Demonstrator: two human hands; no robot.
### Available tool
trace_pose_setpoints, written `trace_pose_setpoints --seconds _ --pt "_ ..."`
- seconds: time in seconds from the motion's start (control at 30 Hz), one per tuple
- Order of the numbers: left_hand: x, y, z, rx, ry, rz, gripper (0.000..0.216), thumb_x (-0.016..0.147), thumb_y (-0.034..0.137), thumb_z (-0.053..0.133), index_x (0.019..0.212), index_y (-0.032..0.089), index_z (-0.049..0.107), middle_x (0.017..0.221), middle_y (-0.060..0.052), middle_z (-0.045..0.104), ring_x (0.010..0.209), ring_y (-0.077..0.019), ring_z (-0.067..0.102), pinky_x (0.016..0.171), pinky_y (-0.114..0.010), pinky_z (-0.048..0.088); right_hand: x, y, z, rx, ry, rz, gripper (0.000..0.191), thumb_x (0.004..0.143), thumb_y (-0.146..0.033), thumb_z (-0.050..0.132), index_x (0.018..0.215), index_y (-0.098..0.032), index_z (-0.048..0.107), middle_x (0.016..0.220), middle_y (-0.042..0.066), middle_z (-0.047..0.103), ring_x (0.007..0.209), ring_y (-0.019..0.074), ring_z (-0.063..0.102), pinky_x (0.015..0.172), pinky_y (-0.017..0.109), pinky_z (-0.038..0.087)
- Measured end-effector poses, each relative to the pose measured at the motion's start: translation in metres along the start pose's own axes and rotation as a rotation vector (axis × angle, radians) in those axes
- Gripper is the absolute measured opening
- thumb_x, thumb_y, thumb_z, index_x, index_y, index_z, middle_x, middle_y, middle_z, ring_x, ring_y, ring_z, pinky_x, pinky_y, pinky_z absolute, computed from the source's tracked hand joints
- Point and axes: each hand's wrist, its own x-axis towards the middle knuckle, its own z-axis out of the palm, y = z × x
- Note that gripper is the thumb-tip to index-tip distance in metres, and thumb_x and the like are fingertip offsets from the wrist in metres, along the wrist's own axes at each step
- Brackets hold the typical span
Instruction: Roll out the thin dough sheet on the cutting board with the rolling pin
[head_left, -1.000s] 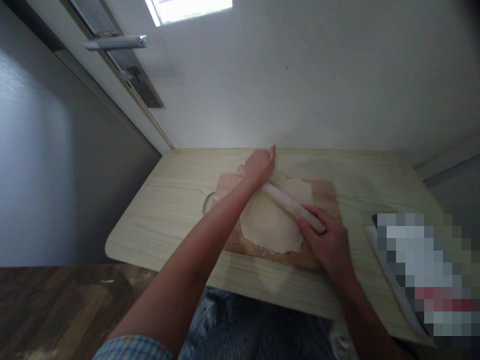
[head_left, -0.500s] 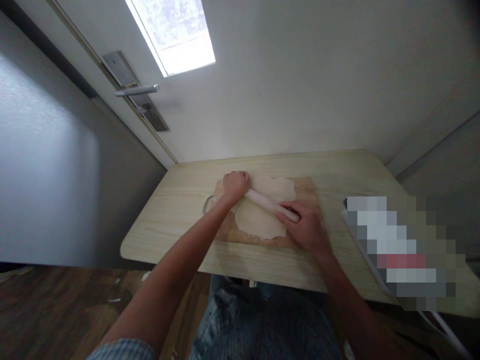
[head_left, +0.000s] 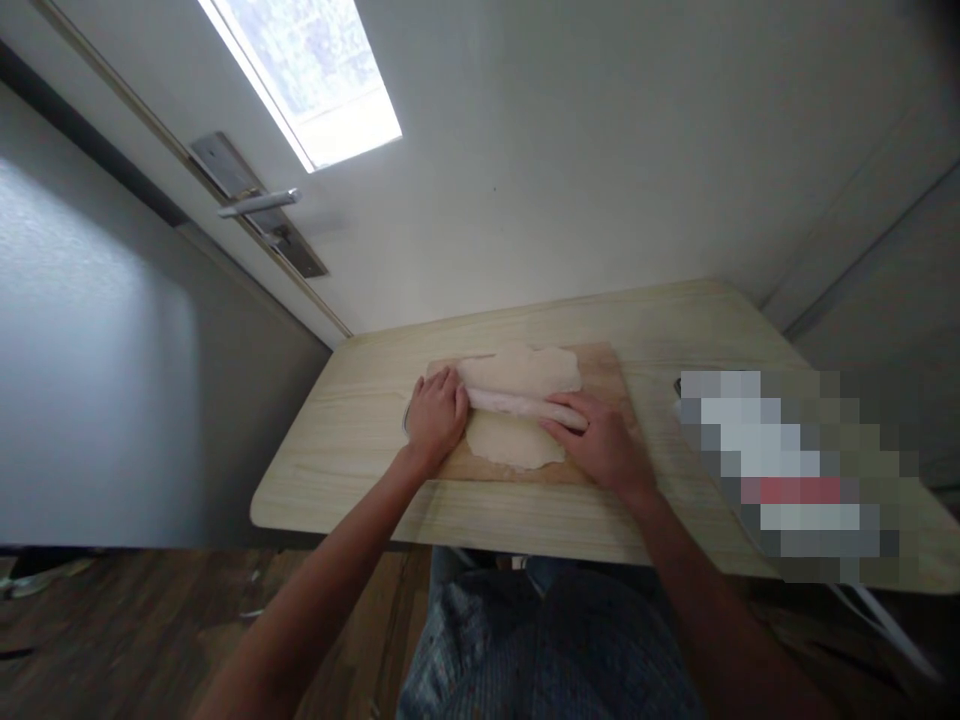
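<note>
A pale rolling pin (head_left: 510, 403) lies across a flattened sheet of dough (head_left: 517, 445), nearly level from left to right. The dough, with its ragged edge, is spread over a wooden cutting board (head_left: 611, 375). My left hand (head_left: 439, 412) is closed over the pin's left end, which its fingers hide. At the other end, my right hand (head_left: 600, 435) grips the pin with thumb and fingers around it. Part of the board's metal handle (head_left: 406, 418) shows beside my left hand.
The board rests on a light wood table (head_left: 322, 440) with rounded corners. Behind it stands a white door with a metal handle (head_left: 260, 203) and a bright window pane. A blurred-out object (head_left: 787, 470) lies on the table's right side.
My left hand has come nearer to me with its end of the rolling pin, so the pin has turned from slanted to almost level. My right hand keeps its grip. The camera has shifted slightly.
</note>
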Motion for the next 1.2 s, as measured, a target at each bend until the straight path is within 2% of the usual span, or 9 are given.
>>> trace_pose_setpoints --seconds 0.23,0.4,0.53,0.73,0.87,1.07,1.2 --pt "0.024 0.011 0.005 -0.042 -0.016 -0.01 0.045 0.092 0.024 0.019 0.112 0.015 0.058 0.12 -0.007 0.059 0.115 -0.0182 0.049 0.105 -0.04 0.025 0.0 -0.002 -0.003 -0.028 0.005 0.046 0.024 0.076 -0.034 0.056 0.093 -0.02 0.066 0.092 0.007 0.069 0.084 0.0211 0.063 0.075 0.036 0.048" --pt "0.038 0.015 0.005 -0.053 -0.077 0.004 0.048 0.092 0.024 0.015 0.115 0.015 0.057 0.125 -0.007 0.056 0.118 -0.0193 0.046 0.103 -0.04 0.026 0.001 -0.005 -0.004 -0.045 0.017 0.077 0.026 0.076 -0.034 0.056 0.096 -0.019 0.065 0.091 0.007 0.069 0.081 0.0203 0.063 0.072 0.033 0.049" --pt "0.05 0.016 0.007 -0.088 -0.117 0.005 0.049 0.092 0.026 0.015 0.113 0.016 0.058 0.12 -0.007 0.059 0.113 -0.0193 0.051 0.103 -0.041 0.024 0.002 -0.004 -0.003 -0.054 0.044 0.088 0.027 0.076 -0.035 0.056 0.095 -0.018 0.066 0.091 0.007 0.07 0.08 0.0207 0.064 0.072 0.034 0.05" --pt "0.073 0.022 0.012 -0.106 -0.188 -0.017 0.043 0.088 0.027 0.023 0.099 0.02 0.064 0.102 -0.005 0.067 0.098 -0.0175 0.059 0.1 -0.038 0.028 0.002 0.001 -0.002 -0.087 0.039 0.157 0.031 0.076 -0.041 0.056 0.097 -0.022 0.066 0.09 0.005 0.07 0.074 0.02 0.064 0.065 0.033 0.05" --pt "0.089 0.026 0.014 -0.124 -0.229 -0.017 0.041 0.084 0.03 0.027 0.091 0.018 0.066 0.092 -0.007 0.068 0.09 -0.0201 0.06 0.089 -0.037 0.037 0.002 0.001 -0.002 -0.133 0.061 0.175 0.03 0.076 -0.042 0.056 0.096 -0.023 0.066 0.088 0.004 0.069 0.073 0.0198 0.063 0.064 0.032 0.049" --pt "0.116 0.035 0.023 -0.184 -0.297 -0.034 0.036 0.078 0.034 0.038 0.094 0.016 0.066 0.094 -0.01 0.067 0.092 -0.0248 0.06 0.083 -0.039 0.041 0.002 0.0 -0.001 -0.183 0.079 0.209 0.031 0.075 -0.045 0.057 0.096 -0.023 0.066 0.08 0.003 0.069 0.065 0.0189 0.062 0.058 0.031 0.049" --pt "0.134 0.045 0.032 -0.2 -0.342 -0.071 0.034 0.074 0.027 0.046 0.102 0.015 0.064 0.101 -0.013 0.065 0.094 -0.0272 0.059 0.078 -0.038 0.045 0.002 0.0 -0.001 -0.202 0.083 0.2 0.034 0.075 -0.046 0.057 0.098 -0.023 0.066 0.083 0.004 0.069 0.069 0.02 0.063 0.061 0.032 0.049"
